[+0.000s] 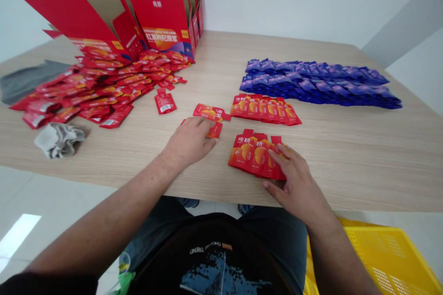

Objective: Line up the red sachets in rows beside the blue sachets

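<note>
At the near edge of the table (346, 161), your left hand (188, 144) lies palm down w/ fingers bent onto a single red sachet (215, 131); one corner pokes out past your fingertips. Can't tell if you're pinching it or just pressing it flat, b/c the hand hides the contact.

Your right hand (294, 184) is open, fingers spread, the index and middle resting on the right end of the near fan (251, 152) of red sachets. The thumb sits off its front edge, prob. so the overlapped packs don't slide apart.

That fan lies just right of the left hand. A second fan (265, 108) sits just behind it, same overlap, labels up, so each pack shows. A loose pack (210, 112) lies btw. the left hand and that second fan.

Further back, the purple sachets (318, 84) are rowed up the same way. Far left, an unsorted red pile (93, 87) spills in front of flat cartons (157, 9) stood on edge. A crumpled white cloth (59, 140) and a grey cloth (20, 80) lie at left. A yellow crate (384, 249) sits below the table on your right.
</note>
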Motion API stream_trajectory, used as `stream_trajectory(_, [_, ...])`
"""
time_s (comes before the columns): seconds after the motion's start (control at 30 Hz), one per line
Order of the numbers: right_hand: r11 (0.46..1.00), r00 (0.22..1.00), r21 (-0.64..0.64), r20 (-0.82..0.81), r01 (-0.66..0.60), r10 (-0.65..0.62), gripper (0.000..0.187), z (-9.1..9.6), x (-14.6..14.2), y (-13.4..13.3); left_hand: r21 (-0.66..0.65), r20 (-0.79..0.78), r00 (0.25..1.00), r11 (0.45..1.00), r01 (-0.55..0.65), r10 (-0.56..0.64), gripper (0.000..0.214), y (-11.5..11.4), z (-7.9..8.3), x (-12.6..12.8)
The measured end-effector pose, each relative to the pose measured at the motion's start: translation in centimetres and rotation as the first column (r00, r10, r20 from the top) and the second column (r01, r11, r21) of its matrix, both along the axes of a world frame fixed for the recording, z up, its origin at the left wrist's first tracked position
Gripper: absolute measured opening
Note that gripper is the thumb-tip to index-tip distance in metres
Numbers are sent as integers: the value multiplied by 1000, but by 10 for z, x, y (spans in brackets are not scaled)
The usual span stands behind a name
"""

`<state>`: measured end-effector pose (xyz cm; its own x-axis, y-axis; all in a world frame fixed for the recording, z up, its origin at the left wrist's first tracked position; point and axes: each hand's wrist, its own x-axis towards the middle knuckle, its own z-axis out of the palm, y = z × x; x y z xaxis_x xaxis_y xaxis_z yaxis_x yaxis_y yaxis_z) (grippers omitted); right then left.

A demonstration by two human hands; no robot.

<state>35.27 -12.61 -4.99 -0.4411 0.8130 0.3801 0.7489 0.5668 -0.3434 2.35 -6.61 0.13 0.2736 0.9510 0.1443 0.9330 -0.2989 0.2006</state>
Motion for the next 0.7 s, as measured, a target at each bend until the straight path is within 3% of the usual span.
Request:
stream_trajectory(0.1, [1000, 1000, 0, -13, 10, -10, 73, 0, -1, 0, -72, -93, 996, 997, -24, 18, 53, 11, -7, -9])
stream_trajectory(0.2, [1000, 1000, -6, -21, 17, -17, 73, 1, -1, 0, -108, -101, 995, 994, 15, -26, 63, 5, -11, -4])
stream_trajectory(0.4, [999, 1000, -19, 4, 29, -29, 73, 2, -2, -1, -157, 30, 984, 972, 177, -174, 51, -12, -10, 14])
stream_trajectory(0.7, [999, 999, -8, 18, 33, -32, 70, 3, -5, 0, -118, 246, 884, 893, 434, -397, 58, 1, -13, 18])
